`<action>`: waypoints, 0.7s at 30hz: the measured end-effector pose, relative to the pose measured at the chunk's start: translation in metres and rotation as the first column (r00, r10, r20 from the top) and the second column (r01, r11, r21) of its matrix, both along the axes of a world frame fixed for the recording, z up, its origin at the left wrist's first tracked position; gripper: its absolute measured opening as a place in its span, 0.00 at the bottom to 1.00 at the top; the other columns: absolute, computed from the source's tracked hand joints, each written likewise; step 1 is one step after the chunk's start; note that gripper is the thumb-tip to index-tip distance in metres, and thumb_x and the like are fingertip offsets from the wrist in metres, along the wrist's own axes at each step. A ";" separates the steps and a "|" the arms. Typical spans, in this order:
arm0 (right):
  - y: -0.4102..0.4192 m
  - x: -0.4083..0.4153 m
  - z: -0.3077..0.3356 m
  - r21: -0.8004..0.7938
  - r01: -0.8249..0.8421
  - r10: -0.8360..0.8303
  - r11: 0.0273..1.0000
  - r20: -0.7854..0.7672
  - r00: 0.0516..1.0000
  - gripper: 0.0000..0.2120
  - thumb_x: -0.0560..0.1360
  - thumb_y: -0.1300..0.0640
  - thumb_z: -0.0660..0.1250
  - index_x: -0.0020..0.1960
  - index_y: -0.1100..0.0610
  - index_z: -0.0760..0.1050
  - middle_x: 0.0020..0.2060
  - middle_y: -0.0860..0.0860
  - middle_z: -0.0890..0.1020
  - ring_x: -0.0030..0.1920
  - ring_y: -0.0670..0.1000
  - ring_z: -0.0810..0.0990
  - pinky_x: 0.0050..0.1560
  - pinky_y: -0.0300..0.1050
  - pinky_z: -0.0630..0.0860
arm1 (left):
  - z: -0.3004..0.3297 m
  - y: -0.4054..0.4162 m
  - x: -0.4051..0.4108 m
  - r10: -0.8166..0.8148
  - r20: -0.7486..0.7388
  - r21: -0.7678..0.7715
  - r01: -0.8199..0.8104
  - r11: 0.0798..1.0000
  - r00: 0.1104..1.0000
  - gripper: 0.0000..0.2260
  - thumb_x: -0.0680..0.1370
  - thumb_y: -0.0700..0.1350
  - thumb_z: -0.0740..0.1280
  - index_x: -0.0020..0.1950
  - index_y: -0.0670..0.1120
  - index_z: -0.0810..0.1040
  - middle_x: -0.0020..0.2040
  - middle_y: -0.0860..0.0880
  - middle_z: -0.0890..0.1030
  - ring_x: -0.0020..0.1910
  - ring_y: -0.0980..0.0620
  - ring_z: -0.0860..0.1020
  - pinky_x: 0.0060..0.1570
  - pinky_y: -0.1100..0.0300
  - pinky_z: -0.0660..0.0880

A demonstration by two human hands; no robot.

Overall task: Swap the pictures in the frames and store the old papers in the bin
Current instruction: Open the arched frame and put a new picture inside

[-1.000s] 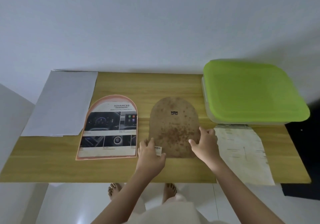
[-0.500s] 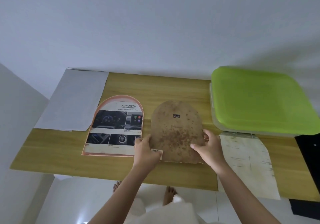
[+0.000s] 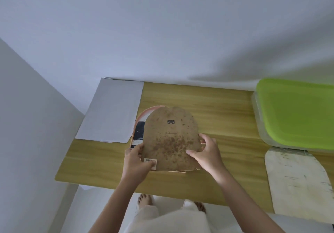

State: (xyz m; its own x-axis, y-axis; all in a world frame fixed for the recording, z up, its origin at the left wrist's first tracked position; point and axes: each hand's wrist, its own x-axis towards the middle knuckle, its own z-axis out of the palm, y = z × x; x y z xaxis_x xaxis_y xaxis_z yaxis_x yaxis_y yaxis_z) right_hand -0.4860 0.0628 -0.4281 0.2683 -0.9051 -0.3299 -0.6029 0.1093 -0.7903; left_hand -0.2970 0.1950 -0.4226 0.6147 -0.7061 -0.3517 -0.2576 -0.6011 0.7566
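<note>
The stained backing board (image 3: 170, 140), judged thin, light and stiff yet easily bent, is held over the pink frame (image 3: 140, 124) on the table (image 3: 226, 117), pinched at its lower corners by the left hand (image 3: 138, 162) and right hand (image 3: 207, 154).

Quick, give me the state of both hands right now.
Left hand: grips the brown backing board at its lower left corner.
Right hand: grips the board's right edge.

Open table (image 3: 222, 110) from 12 to 2 o'clock of the backing board (image 3: 171, 139). White sheet (image 3: 112, 113) lies flat at 10, green-lidded bin (image 3: 296, 113) blocks 3, old paper (image 3: 296, 178) lies at 4.
</note>
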 end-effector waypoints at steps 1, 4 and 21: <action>0.002 0.009 -0.001 0.005 -0.005 0.005 1.000 -0.007 1.000 0.36 0.64 0.56 0.78 0.68 0.53 0.68 0.56 0.50 0.67 0.55 0.46 0.70 0.53 0.39 0.72 | 0.000 0.003 0.009 0.001 -0.006 0.001 -0.001 1.000 1.000 0.30 0.64 0.42 0.76 0.65 0.49 0.73 0.56 0.47 0.73 0.50 0.54 0.75 0.44 0.67 0.70; 0.006 0.030 -0.005 0.020 -0.012 0.013 1.000 -0.048 0.999 0.37 0.64 0.55 0.79 0.69 0.54 0.67 0.57 0.50 0.67 0.55 0.46 0.70 0.59 0.43 0.73 | 0.000 0.008 0.028 0.005 -0.019 -0.019 -0.005 1.000 1.000 0.30 0.65 0.40 0.76 0.66 0.49 0.72 0.56 0.46 0.70 0.50 0.52 0.75 0.47 0.64 0.70; 0.028 0.044 -0.018 0.033 -0.047 0.051 0.998 -0.139 0.989 0.41 0.67 0.53 0.76 0.74 0.55 0.60 0.59 0.51 0.64 0.61 0.52 0.71 0.63 0.48 0.72 | -0.024 0.013 0.063 -0.120 0.040 0.017 0.119 0.993 0.992 0.24 0.70 0.40 0.72 0.64 0.46 0.72 0.56 0.47 0.71 0.46 0.56 0.75 0.46 0.63 0.71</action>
State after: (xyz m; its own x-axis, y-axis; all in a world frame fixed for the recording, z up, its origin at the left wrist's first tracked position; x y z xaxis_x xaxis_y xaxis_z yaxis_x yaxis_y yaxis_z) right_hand -0.4424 0.0904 -0.4458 0.2616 -0.8811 -0.3939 -0.7122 0.0992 -0.6949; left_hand -0.2337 0.2084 -0.4464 0.5401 -0.7704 -0.3387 -0.3585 -0.5747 0.7356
